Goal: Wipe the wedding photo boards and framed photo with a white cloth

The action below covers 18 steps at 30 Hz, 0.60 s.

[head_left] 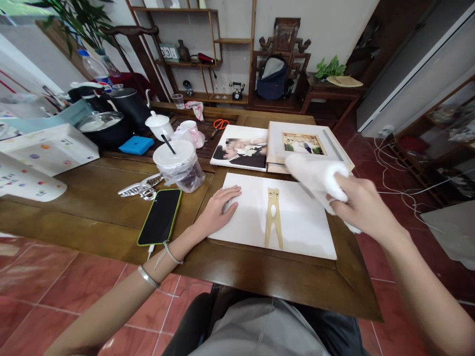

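My left hand (pixel 219 210) lies flat, fingers spread, on the left edge of a white board (pixel 245 222) at the table's front. Fixed flat on that board, or lying on it, is a tan, fork-legged piece (pixel 273 215) with an oval hole. In my right hand (pixel 358 202), wrapped by the fingers, is a white cloth (pixel 313 173), blurred, held over the board's upper right corner. Behind the board lie a photo panel (pixel 239 148) and a framed picture (pixel 326 138) with a wide pale border.
Left of the board are a phone (pixel 160 217) on a cable, silver scissors (pixel 141 188) and a lidded cup (pixel 181 163) with a straw. Further back stand a teapot (pixel 159 123), a blue box (pixel 136 145), a black pot (pixel 106 133) and orange-handled scissors (pixel 219 124).
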Motion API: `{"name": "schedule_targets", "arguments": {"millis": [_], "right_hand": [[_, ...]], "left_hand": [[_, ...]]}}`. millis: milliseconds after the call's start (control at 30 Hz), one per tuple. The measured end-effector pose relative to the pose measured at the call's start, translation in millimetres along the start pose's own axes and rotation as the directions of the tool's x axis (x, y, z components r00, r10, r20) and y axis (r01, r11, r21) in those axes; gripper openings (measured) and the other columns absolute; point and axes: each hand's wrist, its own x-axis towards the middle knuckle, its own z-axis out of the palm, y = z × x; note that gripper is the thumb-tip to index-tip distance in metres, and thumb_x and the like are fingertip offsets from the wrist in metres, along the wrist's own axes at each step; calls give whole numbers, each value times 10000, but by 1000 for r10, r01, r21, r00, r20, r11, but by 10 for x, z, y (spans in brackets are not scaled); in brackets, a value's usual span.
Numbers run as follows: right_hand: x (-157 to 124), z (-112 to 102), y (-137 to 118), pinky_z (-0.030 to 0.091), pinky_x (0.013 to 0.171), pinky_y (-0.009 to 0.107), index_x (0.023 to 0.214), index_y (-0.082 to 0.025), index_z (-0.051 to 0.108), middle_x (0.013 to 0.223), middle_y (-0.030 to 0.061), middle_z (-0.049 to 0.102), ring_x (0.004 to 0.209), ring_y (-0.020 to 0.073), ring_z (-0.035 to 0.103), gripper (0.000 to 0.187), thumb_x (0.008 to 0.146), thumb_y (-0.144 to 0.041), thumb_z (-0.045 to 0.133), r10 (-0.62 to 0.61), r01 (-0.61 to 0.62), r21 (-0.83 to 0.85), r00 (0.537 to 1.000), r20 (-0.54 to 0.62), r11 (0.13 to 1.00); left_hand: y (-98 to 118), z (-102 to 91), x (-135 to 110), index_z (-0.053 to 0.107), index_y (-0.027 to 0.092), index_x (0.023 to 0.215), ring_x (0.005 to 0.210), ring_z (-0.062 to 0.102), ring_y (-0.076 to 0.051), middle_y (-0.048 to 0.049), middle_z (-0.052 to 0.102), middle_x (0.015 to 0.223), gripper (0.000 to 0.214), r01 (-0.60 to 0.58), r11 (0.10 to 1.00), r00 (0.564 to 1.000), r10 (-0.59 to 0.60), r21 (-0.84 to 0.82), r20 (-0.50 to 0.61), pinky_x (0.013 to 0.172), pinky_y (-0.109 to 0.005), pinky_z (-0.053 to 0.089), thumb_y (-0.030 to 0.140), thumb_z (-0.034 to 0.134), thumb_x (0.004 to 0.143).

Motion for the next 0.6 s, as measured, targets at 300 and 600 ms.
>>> {"name": "schedule_targets", "arguments": {"millis": [300,600], "right_hand": [[-98,527,40,214,1083,637,768,-168,628,1404,153,457,1355,369,295,303,638,72,496,-250,247,-228,968,13,942],[-260,646,-96,158,1072,684,923,-138,651,1439,175,405,1388,372,189,396,626,43,462,-196,212,-60,960,202,975]], "left_hand": [[-6,-2,-6,598,178,1152,1244,510,-249,-127,616,1249,294,-2,1000,1000,2,-5,2,1077,-506,340,218,495,880],[0,0,-7,597,183,1147,1244,510,-238,-118,617,1248,287,8,1000,1000,-8,2,11,1082,-497,340,218,493,883]]}}
